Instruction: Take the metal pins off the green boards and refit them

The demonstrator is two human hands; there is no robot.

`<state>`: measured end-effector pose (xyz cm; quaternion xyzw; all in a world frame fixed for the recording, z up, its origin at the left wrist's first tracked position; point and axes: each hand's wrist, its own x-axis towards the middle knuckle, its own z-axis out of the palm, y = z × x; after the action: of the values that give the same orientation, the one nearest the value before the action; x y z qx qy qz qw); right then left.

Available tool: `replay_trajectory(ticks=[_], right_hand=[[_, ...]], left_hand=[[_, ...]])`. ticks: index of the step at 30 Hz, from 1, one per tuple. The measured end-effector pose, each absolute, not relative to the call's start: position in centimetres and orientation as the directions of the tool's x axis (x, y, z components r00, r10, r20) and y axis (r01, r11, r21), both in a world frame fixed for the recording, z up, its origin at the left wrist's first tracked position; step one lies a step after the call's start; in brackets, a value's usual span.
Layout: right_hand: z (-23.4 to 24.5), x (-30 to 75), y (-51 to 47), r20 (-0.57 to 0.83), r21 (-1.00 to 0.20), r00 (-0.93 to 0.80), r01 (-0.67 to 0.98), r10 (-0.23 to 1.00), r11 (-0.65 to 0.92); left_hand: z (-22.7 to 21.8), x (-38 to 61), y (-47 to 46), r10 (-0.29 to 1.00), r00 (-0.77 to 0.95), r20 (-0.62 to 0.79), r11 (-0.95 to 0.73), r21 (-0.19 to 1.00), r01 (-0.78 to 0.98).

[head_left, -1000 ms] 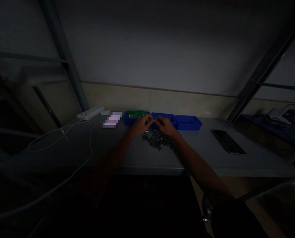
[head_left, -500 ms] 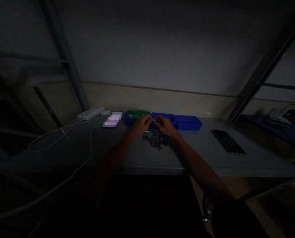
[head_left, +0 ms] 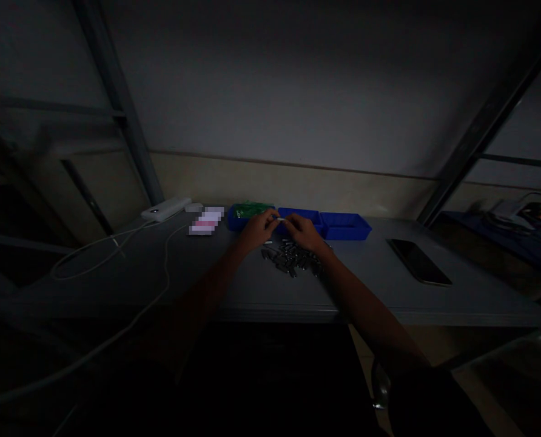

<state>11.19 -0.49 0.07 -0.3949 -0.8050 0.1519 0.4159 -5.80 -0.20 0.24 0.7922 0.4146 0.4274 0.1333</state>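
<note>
Both my hands meet over the near side of the blue bins, pinching one small shiny metal piece (head_left: 280, 219) between them. My left hand (head_left: 260, 228) is closed on its left end, and my right hand (head_left: 303, 230) on its right end. The piece is too small and dark to tell its exact kind. Below my hands, on the grey table (head_left: 252, 285), lies a loose pile of small metal parts (head_left: 291, 258). Behind my hands stand a blue bin (head_left: 300, 212) and, to its left, another one holding a green plastic bag (head_left: 252, 210).
A third blue bin (head_left: 347, 226) stands at the right of the row. Farther right lies a dark phone (head_left: 420, 262). On the left are a lit phone (head_left: 207, 221), a white power bank (head_left: 165, 209) and a white cable (head_left: 167, 261). A wall rises behind the table.
My hands stay in nearly the same place. The small metal piece between my fingers has turned slightly and shows more brightly now.
</note>
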Motion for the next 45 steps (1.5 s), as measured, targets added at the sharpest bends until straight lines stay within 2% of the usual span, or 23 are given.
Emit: replay_trajectory(ticks=[10, 16, 22, 35, 41, 45], right_hand=[[0.02, 11.24, -0.45, 0.577, -0.53, -0.337, 0.54, 0.744, 0.654], [-0.01, 11.17, -0.4, 0.607, -0.533, -0.33, 0.506, 0.723, 0.678], [0.01, 11.14, -0.55, 0.591, -0.576, -0.301, 0.492, 0.748, 0.653], [0.27, 11.08, -0.68, 0.615, -0.517, -0.325, 0.522, 0.718, 0.679], [0.12, 11.02, -0.67, 0.606, -0.559, -0.293, 0.504, 0.739, 0.658], [0.01, 11.03, -0.56, 0.608, -0.548, -0.299, 0.512, 0.735, 0.662]], left_hand=[[0.21, -5.74, -0.36, 0.774, 0.312, 0.551, -0.622, 0.565, 0.542], [0.18, -5.81, -0.24, 0.751, 0.315, 0.581, -0.651, 0.568, 0.504], [0.11, -5.86, -0.11, 0.762, 0.289, 0.579, -0.628, 0.555, 0.546], [0.25, -5.82, -0.26, 0.747, 0.294, 0.596, -0.647, 0.549, 0.529], [0.25, -5.88, -0.29, 0.748, 0.267, 0.608, -0.628, 0.516, 0.582], [0.27, -5.77, -0.36, 0.759, 0.262, 0.596, -0.616, 0.527, 0.586]])
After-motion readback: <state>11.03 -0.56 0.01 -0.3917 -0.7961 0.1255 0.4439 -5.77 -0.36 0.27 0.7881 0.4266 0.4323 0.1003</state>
